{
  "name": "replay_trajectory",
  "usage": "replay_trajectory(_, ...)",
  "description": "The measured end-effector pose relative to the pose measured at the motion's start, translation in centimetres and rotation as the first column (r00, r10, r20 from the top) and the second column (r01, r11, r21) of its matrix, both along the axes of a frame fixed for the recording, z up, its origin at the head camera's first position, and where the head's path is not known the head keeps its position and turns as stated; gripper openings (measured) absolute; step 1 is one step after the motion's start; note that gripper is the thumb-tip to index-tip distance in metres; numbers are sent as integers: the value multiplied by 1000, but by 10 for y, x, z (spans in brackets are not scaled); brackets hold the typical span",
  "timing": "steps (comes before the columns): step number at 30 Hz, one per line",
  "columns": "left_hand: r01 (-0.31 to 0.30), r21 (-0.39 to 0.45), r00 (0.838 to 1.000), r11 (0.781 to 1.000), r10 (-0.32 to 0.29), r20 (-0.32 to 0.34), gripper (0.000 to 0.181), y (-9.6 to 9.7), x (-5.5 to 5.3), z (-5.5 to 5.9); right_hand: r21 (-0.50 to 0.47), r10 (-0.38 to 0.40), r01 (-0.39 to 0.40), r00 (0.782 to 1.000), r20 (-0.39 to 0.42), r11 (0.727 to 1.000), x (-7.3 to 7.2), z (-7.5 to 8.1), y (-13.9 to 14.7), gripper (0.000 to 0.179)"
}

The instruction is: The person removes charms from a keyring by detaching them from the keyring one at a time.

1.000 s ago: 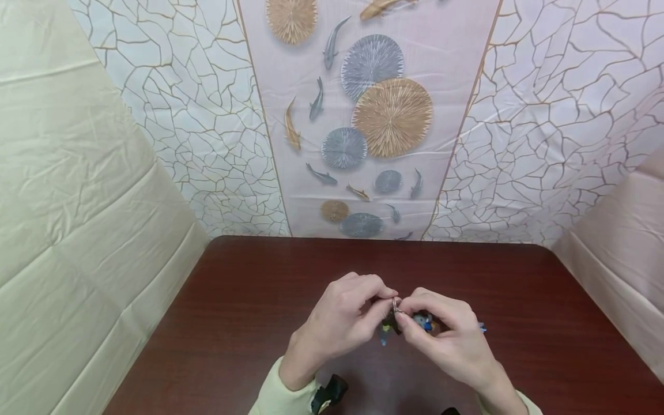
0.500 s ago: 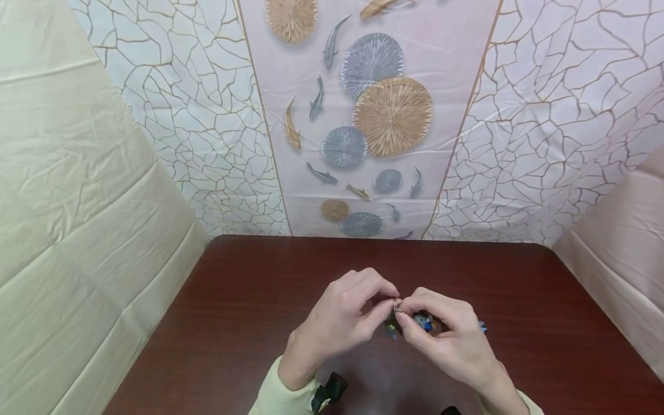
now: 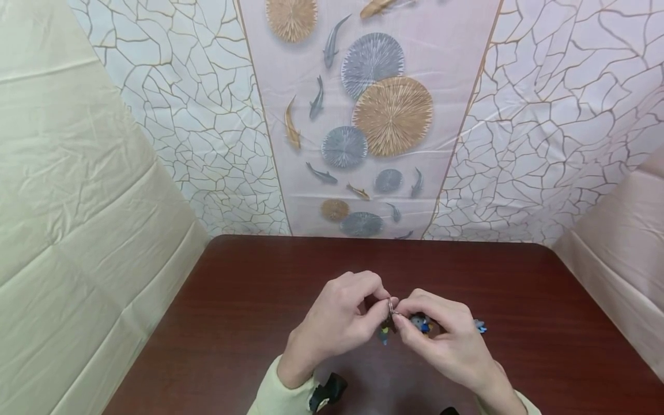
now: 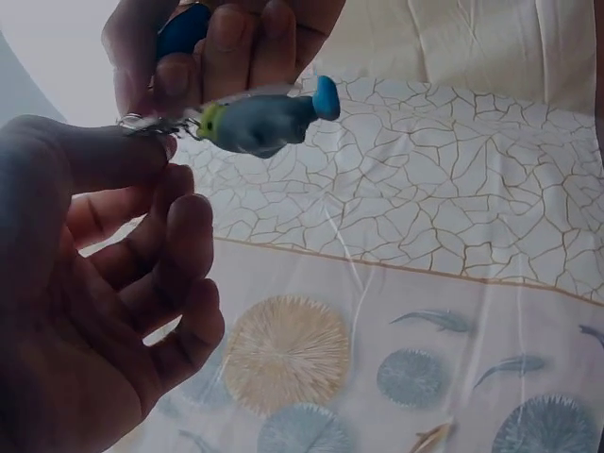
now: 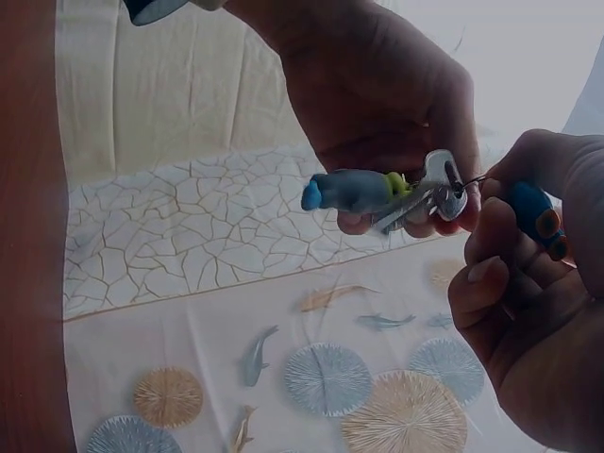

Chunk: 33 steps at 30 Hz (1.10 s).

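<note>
Above the table, my left hand (image 3: 339, 317) pinches a metal key ring (image 3: 391, 307) between thumb and forefinger. A flat silver key (image 5: 442, 184) hangs from it in the right wrist view. Also dangling there is a grey-blue figurine charm (image 4: 260, 125) with a yellow-green band and a bright blue end. My right hand (image 3: 446, 331) pinches a thin metal link beside the ring. Its curled fingers hold a blue charm with orange parts (image 5: 530, 209), partly hidden by the palm. A light-blue tip (image 3: 480, 326) shows beyond the right hand.
Below the hands lies a dark red-brown table (image 3: 249, 288). Patterned cloth (image 3: 363, 184) hangs behind its far edge, with cream cloth (image 3: 104, 230) along the left. A black wrist device (image 3: 329, 392) sits on the left sleeve.
Both hands, with the key ring, have shifted slightly left. The hanging charm has swung, dipping out of sight behind the fingers and showing again. Both hands keep their pinch.
</note>
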<state>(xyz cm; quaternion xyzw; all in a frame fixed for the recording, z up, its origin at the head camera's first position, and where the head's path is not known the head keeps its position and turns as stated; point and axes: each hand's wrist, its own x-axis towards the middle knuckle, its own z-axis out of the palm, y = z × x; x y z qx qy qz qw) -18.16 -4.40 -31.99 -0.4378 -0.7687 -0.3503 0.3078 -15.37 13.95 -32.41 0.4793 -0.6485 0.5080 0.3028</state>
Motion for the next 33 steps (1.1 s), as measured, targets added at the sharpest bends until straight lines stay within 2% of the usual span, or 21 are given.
replay_trajectory(3,14,-10,1000,1000,-14,-2,11,-1,0,1,-7,-7,7,1000,-16,1000,0,2,0,5)
replay_trajectory(9,19,-7,995,1000,-19,-94,8,0,-1,2,-19,0,0,1000,-13,1000,0,4,2,4)
replay_trajectory(12,12,2,994,1000,-11,-107,7,0,-1,2,-21,15,-15,1000,-6,1000,1,4,1,4)
replay_trajectory(19,-17,17,998,1000,18,-53,12,0,0,0,-16,21,-21,1000,2,1000,1,3,0,7)
replay_trajectory(24,-5,11,1000,1000,5,-24,11,0,-1,-1,-13,11,-11,1000,-3,1000,1,3,0,7)
replay_trajectory(29,33,12,999,999,-33,-44,5,0,-2,-1,-14,-3,3,1000,-16,1000,1,7,0,6)
replay_trajectory(33,31,15,997,999,-30,-66,4,0,-2,-1,-17,-3,3,1000,-15,1000,2,9,0,6)
